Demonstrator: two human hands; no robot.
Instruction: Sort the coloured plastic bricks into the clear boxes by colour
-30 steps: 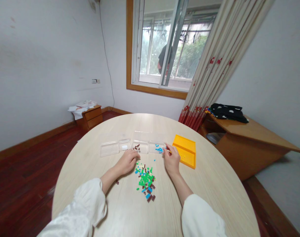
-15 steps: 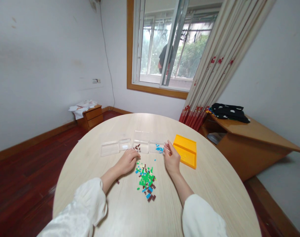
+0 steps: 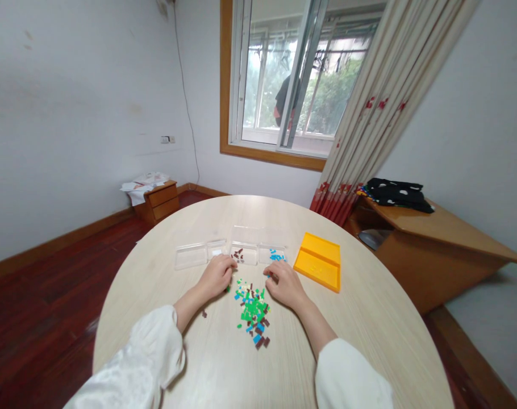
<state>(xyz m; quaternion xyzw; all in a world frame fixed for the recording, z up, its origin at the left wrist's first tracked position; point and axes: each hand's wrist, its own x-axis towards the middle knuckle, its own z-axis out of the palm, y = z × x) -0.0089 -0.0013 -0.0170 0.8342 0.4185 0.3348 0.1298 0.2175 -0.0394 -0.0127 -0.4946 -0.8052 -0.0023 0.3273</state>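
A pile of small toy building bricks (image 3: 253, 309) in green, blue, brown and cream lies between my hands. My left hand (image 3: 216, 276) rests left of the pile's far end, fingers curled, with a small green brick (image 3: 228, 288) showing at its thumb side. My right hand (image 3: 286, 284) is right of the pile, its thumb and fingertips pinched around a small blue brick that they mostly hide. Just beyond my hands stand a clear box with brown bricks (image 3: 238, 255) and a clear compartment with blue bricks (image 3: 277, 255).
An open yellow case (image 3: 319, 253) stands at the right with a few yellow pieces inside. Another clear box (image 3: 190, 257) is at the left. One brown brick (image 3: 204, 313) lies near my left wrist. The round table (image 3: 284, 363) has a curtain and a wooden desk (image 3: 458, 233) beyond.
My right hand has come down and left from the blue compartment to the loose blue brick. My left hand has shifted slightly left, and a green brick now shows at its thumb.
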